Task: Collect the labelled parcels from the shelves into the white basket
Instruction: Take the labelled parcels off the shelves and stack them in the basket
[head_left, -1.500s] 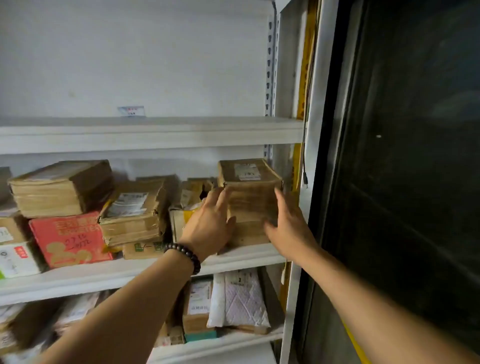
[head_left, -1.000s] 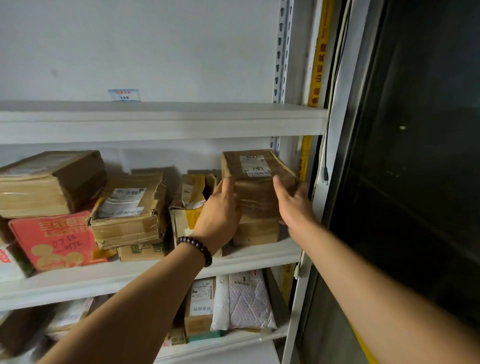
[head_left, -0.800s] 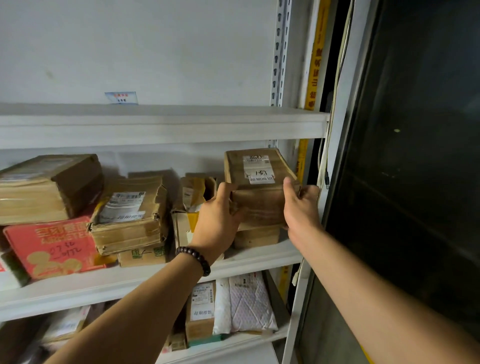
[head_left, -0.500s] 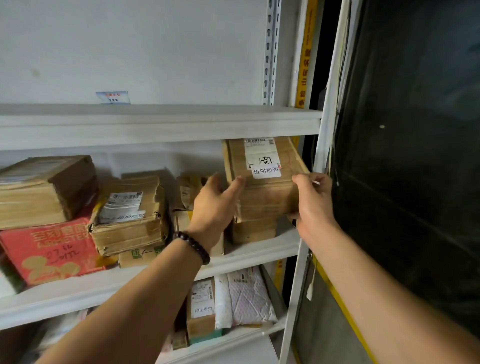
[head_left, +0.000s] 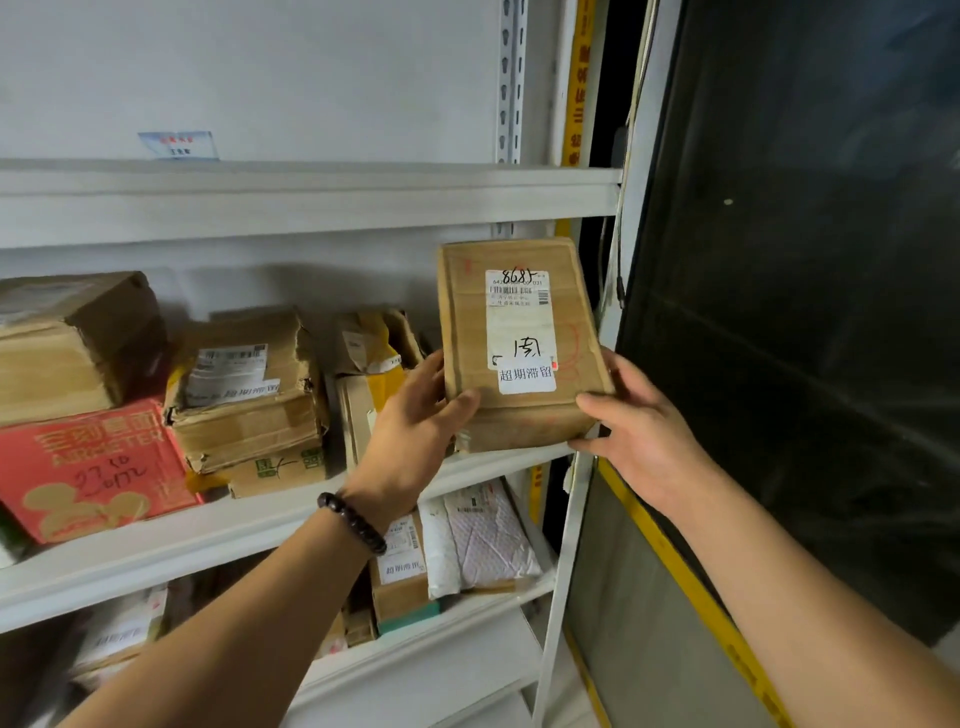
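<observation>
While before the shelf (head_left: 234, 525), labelled parcel (head_left: 519, 343) in the hands, left hand (head_left: 415, 426) and right hand (head_left: 639, 436) round its sides.

You have a plain white wall (head_left: 311, 78) filling the upper left of the frame, with a small blue-and-white card (head_left: 178, 145) standing against it at the left. A perforated metal upright (head_left: 509, 83) runs down at top centre. Just right of it you see a yellow strip (head_left: 578, 88) with lettering, then a thin cable (head_left: 631, 130) hanging down. A dark glass panel (head_left: 805, 260) fills the right side, and a yellow band (head_left: 678, 566) slants along its lower edge.
</observation>
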